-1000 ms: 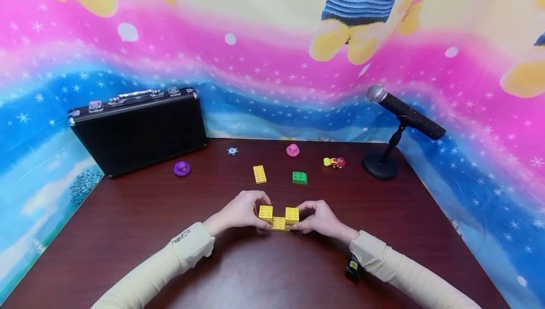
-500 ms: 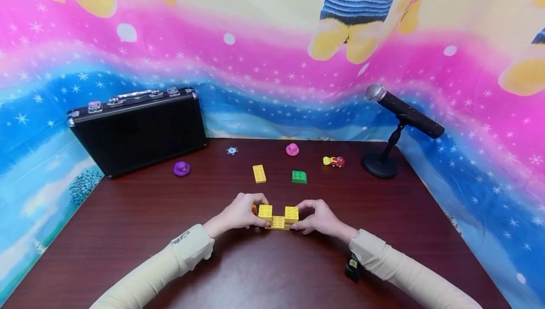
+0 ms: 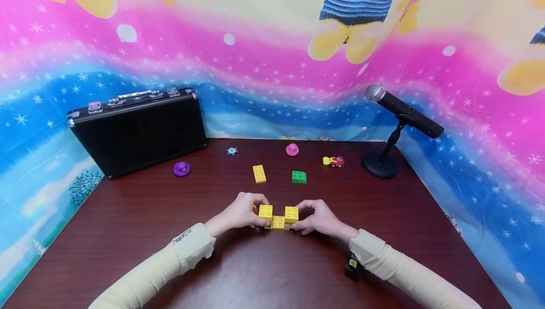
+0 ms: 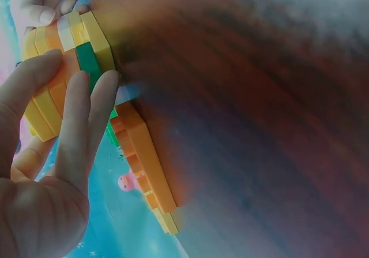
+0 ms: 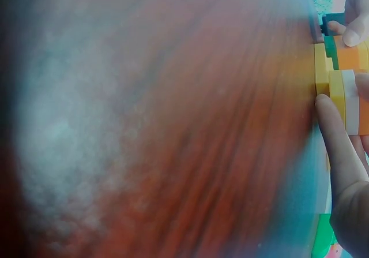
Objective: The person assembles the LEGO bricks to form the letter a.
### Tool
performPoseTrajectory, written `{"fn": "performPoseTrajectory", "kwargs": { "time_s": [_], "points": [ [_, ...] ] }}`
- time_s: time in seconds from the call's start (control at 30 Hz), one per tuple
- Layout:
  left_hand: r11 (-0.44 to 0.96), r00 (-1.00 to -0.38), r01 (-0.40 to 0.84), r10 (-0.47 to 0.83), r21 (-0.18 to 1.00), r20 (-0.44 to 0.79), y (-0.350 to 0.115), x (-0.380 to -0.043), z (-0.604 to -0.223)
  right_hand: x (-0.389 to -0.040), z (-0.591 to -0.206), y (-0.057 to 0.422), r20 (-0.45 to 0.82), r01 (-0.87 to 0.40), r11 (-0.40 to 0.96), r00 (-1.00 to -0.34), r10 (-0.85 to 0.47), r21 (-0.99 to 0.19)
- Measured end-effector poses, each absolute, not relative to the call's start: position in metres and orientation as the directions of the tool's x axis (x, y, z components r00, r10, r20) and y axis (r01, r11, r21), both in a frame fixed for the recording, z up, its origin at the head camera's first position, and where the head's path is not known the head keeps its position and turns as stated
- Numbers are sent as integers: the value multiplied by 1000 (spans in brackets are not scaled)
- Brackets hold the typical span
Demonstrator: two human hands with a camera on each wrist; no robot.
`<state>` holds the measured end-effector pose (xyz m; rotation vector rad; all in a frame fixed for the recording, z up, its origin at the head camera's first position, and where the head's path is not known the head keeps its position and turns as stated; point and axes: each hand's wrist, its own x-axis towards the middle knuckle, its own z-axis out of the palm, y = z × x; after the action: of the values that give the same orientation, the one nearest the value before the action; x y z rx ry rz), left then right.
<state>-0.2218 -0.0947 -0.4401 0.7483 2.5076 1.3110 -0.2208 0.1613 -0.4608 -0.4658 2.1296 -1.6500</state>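
A toy brick build (image 3: pixel 278 222) stands on the table between my hands, made of two stacks with yellow tops and a lower yellow brick in the middle. My left hand (image 3: pixel 243 210) holds the left stack, its thumb and fingers on the sides. In the left wrist view this stack shows yellow, orange and green layers (image 4: pixel 87 62). The right stack, with a white layer (image 5: pixel 349 99) and an orange one, is pinched by my right hand (image 3: pixel 320 217). Beside my left hand lies an orange brick (image 4: pixel 147 157), mostly hidden behind that hand in the head view.
Beyond the hands lie a yellow brick (image 3: pixel 259 174) and a green brick (image 3: pixel 299 177). Farther back are a purple duck (image 3: pixel 181 169), a poker chip (image 3: pixel 232 151), a pink duck (image 3: pixel 292 149) and a toy car (image 3: pixel 336 162). A black case (image 3: pixel 140 134) and a microphone (image 3: pixel 404 112) flank them.
Both hands keep their hold on the brick build. The left hand and the build have shifted only very slightly, and the orange brick behind the hand shows a little more.
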Motion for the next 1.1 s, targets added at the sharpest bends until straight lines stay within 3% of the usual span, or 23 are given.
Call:
{"fn": "performPoseTrajectory", "kwargs": {
  "time_s": [0.27, 0.47, 0.83, 1.1],
  "points": [
    [552, -833, 399, 553, 732, 36, -98, -224, -436, -216, -449, 159, -123, -1, 241, -860, -495, -970],
    [582, -767, 521, 640, 624, 44, -121, -243, -428, -212, -439, 158, -132, 0, 259, -859, -494, -966],
    [543, -664, 393, 726, 742, -181, -156, -293, -440, -222, -459, 162, -112, -19, 254, -864, -491, -967],
    [508, -654, 390, 740, 768, -158, -157, -299, -449, -221, -460, 160, -120, -9, 254, -864, -489, -967]
  ]
}}
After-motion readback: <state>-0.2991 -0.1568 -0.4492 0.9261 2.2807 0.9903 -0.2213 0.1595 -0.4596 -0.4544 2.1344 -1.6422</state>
